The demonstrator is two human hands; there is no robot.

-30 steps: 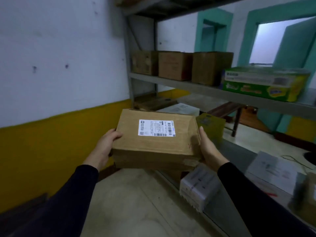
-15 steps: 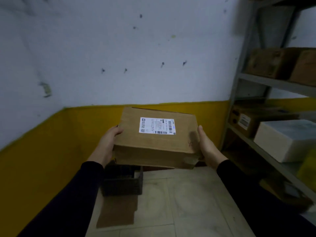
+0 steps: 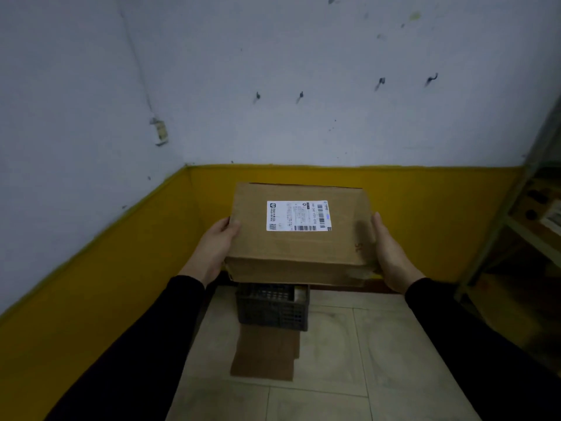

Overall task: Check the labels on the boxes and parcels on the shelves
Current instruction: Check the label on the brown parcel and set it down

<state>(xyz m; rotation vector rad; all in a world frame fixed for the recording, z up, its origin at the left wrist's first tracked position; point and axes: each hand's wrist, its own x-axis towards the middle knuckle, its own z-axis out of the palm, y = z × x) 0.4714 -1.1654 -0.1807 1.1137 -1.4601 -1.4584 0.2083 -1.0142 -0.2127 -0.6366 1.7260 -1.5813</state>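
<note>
I hold a brown cardboard box [image 3: 300, 247] level in front of me, over the room's corner. A white shipping label [image 3: 298, 215] with barcodes faces up on its top. My left hand [image 3: 214, 249] grips the box's left side, thumb on the top edge. On the opposite side my right hand [image 3: 391, 253] grips it, with the fingers hidden beneath. The metal shelf [image 3: 498, 223] shows only as a strip at the right edge, with a labelled box [image 3: 546, 211] on it, blurred.
A dark plastic crate [image 3: 273, 311] stands on the tiled floor just below the box, against the yellow-and-white wall. A flat piece of cardboard [image 3: 265, 354] lies on the floor in front of the crate.
The view has swung left, away from the shelves, toward the corner. The box stays in both hands at about the same height. The crate now sits directly under it.
</note>
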